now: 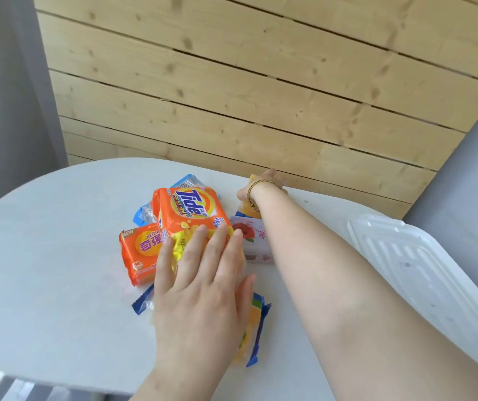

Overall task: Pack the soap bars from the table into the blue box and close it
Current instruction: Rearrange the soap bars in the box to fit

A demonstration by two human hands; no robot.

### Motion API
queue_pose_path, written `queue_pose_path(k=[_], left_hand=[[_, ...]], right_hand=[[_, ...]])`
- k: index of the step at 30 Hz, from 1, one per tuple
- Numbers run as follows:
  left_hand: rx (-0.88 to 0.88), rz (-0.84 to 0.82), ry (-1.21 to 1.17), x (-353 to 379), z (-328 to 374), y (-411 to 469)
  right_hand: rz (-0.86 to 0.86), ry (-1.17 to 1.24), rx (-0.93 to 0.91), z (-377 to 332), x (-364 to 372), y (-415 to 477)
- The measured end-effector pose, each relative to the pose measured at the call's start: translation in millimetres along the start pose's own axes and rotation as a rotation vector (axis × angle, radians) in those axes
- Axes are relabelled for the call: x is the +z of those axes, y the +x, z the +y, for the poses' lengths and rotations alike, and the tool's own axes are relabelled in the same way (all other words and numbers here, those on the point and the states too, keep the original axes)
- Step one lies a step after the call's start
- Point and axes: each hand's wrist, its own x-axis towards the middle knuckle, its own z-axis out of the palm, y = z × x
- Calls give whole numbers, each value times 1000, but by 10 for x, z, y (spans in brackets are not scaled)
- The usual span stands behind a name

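Pale wooden planks are filling the background, and a white round table [44,256] is carrying a loose heap of wrapped soap bars. An orange Tide bar [191,215] is lying on top of the heap, tilted. Its long axis is running from the person toward the wall, with the far end leaning a little left.

The left hand [203,279] is pressing flat on the near end of the Tide bar, fingers straight and slightly spread. Just left of the Tide bar, an orange Keon bar [139,253] is resting face up with its long axis also pointing away from the person. Blue-wrapped bars [187,182] are peeking out behind the Tide bar. A white bar with a red flower [256,241] is sitting just to its right, partly under the right forearm. Nearer than the Tide bar, a yellow-and-green bar [253,328] is poking out from beneath the left palm.

Beyond and right of the Tide bar, the right hand [261,186], wearing a braided bracelet [251,195], seems to be gripping a yellow bar [248,211], though its fingers are hidden. A white ribbed lid [420,270] is lying well to the right of the Tide bar.
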Motion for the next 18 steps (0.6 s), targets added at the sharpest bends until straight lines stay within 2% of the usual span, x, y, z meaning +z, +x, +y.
queue_pose_path(k=[2, 5, 10, 15, 18], left_hand=[[-7, -8, -10, -7, 5, 5], [-28, -41, -32, -23, 11, 6], [-82, -134, -83, -79, 48, 21], [-165, -159, -209, -168, 164, 63], [-27, -59, -302, -256, 378, 26]], right_hand=[[-20, 76, 29, 32, -5, 10], [49, 373, 125, 149, -31, -18], [191, 628, 17, 412, -307, -265], [81, 788, -152, 975, -648, -885], [4, 778, -195, 1488, -784, -1357]])
